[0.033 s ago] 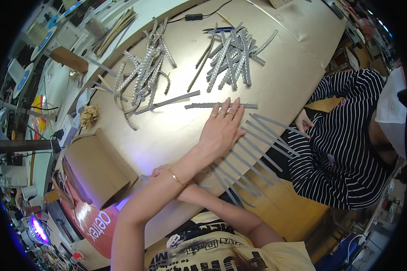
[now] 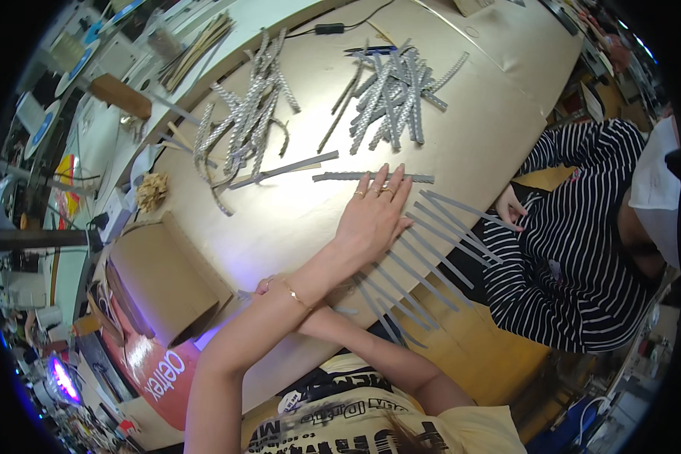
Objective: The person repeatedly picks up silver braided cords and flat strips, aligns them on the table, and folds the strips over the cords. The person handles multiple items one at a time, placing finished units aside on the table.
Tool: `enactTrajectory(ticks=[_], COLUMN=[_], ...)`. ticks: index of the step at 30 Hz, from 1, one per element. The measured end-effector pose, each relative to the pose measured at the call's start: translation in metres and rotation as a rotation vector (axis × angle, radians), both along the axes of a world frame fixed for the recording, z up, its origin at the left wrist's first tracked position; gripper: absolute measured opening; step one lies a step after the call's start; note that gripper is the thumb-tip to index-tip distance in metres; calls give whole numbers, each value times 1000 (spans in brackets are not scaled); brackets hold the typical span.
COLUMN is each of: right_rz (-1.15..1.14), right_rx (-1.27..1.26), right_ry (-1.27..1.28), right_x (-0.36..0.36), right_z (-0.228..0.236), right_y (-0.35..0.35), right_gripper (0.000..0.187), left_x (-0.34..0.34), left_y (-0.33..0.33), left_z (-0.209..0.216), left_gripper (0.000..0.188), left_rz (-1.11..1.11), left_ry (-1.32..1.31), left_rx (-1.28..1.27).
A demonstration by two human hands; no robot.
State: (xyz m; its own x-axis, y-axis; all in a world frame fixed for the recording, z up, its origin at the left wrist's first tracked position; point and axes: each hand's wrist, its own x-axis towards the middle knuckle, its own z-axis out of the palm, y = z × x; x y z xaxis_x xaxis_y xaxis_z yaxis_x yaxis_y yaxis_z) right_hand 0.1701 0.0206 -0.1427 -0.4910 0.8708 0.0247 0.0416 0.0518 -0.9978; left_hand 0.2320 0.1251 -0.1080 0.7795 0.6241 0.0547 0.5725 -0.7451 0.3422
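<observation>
My left hand [image 2: 369,219] lies flat with fingers stretched, its fingertips pressing on a grey braided strip [image 2: 337,177] on the table. Under my left forearm, my right arm crosses toward the left. My right hand [image 2: 265,286] is mostly hidden there; its visible fingers look curled about a thin grey strip [image 2: 244,294] whose end pokes out. Beside my left hand, several flat grey strips [image 2: 424,276] lie fanned over the table edge, their outer ends hanging past it. Two more flat strips [image 2: 284,170] lie left of the braided one.
Two piles of braided grey strips, a left pile [image 2: 251,113] and a right pile [image 2: 392,98], lie farther back. A dark pen-like tool [image 2: 371,51] touches the right one. A brown cardboard roll [image 2: 163,280] stands at left. A person in a striped top [image 2: 560,250] sits at right.
</observation>
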Motion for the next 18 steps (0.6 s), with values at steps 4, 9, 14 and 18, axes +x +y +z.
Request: enactTrajectory(ticks=[4, 9, 14, 18], right_rz=[-49, 107, -86, -121], right_rx=[73, -259, -112, -368], right_ry=[-57, -237, -198, 300], right_x=[6, 13, 16, 19], right_z=[10, 40, 54, 54], right_y=[6, 12, 24, 38], right_gripper=[20, 24, 22, 19], left_x=[-1, -12, -94, -149], left_y=[4, -7, -70, -107], left_z=[3, 42, 92, 72], left_gripper=[64, 63, 48, 44], left_rz=[12, -18, 197, 856], left_ry=[14, -121, -448, -674], left_rx=[-14, 45, 39, 176])
